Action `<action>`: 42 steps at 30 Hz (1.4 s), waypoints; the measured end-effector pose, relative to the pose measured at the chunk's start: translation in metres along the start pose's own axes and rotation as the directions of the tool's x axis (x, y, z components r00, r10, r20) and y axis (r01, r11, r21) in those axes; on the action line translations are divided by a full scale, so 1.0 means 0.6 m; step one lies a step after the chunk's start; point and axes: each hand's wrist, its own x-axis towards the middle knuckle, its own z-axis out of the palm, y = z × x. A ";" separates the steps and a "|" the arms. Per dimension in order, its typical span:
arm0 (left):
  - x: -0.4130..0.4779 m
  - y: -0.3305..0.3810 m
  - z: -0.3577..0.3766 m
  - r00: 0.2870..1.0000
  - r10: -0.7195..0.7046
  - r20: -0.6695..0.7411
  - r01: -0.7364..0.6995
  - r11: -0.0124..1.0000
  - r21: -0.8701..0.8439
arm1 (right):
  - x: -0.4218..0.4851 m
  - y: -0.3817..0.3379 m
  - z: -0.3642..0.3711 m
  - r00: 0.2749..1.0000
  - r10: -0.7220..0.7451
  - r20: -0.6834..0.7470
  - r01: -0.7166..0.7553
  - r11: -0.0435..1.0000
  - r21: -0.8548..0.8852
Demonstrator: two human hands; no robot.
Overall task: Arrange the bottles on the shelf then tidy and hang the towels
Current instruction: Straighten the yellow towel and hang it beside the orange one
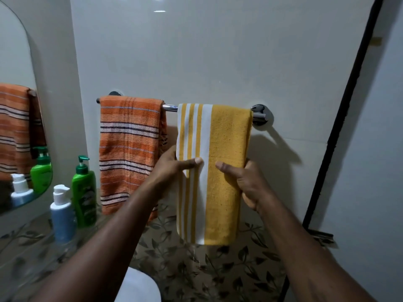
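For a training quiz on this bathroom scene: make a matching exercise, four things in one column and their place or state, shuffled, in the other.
1. orange towel
2. yellow towel
3. green bottle
4. blue bottle

A. white pump top
B. pinched by left hand and right hand
C. hangs untouched at the left end of the rail
D. green pump top

Pairs: 1-C, 2-B, 3-D, 4-A

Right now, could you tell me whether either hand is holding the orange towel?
No, the left hand and right hand both grip the yellow towel, beside the orange towel on the rail.
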 end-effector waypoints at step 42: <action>-0.158 -0.243 -0.010 0.957 -0.278 -0.079 0.281 0.959 0.044 | -0.104 0.317 -0.009 0.932 0.329 -0.150 -0.354 0.916 -0.189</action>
